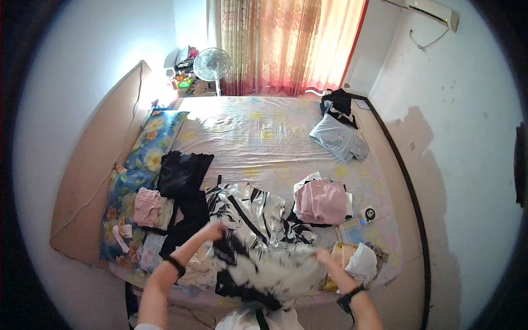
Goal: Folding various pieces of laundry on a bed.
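A black-and-white patterned garment [247, 214] of shiny cloth lies spread on the bed in front of me, its near part lifted and blurred by motion. My left hand [215, 232] grips its left side beside some black clothing. At its right side my right hand [324, 255] holds the cloth, close to a pile with a white folded cloth [362, 262]. Both wrists carry black bands. A folded pink garment [321, 201] tops a stack beyond my right hand. Left of my left hand lie a folded light-pink garment [147, 207] and a black garment [183, 173].
The bed's patterned sheet [243, 140] stretches towards a standing fan [212, 65] and curtains [284, 45]. A grey-blue folded cloth [339, 138] and black clothing [336, 103] lie at the far right. Floral pillows [152, 140] line the headboard [99, 165].
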Demonstrator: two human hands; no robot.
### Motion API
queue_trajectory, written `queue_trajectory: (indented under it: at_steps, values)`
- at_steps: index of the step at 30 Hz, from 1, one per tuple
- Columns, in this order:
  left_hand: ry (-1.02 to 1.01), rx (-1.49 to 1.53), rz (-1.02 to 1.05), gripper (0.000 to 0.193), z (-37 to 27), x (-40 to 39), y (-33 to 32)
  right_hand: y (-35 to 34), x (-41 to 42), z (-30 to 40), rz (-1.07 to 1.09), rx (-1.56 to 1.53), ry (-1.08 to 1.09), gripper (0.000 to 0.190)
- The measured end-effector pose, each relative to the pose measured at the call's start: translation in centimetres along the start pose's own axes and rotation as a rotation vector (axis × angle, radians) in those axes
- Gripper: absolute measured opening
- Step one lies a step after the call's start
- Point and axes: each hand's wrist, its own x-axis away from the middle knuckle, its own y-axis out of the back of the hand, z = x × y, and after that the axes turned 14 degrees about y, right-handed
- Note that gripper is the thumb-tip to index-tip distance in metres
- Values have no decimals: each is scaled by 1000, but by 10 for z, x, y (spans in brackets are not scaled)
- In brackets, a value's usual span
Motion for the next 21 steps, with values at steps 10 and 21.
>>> queue_trajectory:
  at_steps: [10, 21]
  values:
    - [73, 239, -626, 57, 43, -80, -55, -7, -120, 155, -696, -4, 460, 67]
    - [1191, 757, 285, 54, 112, 36, -287, -180, -15, -39, -334, -59, -390, 75]
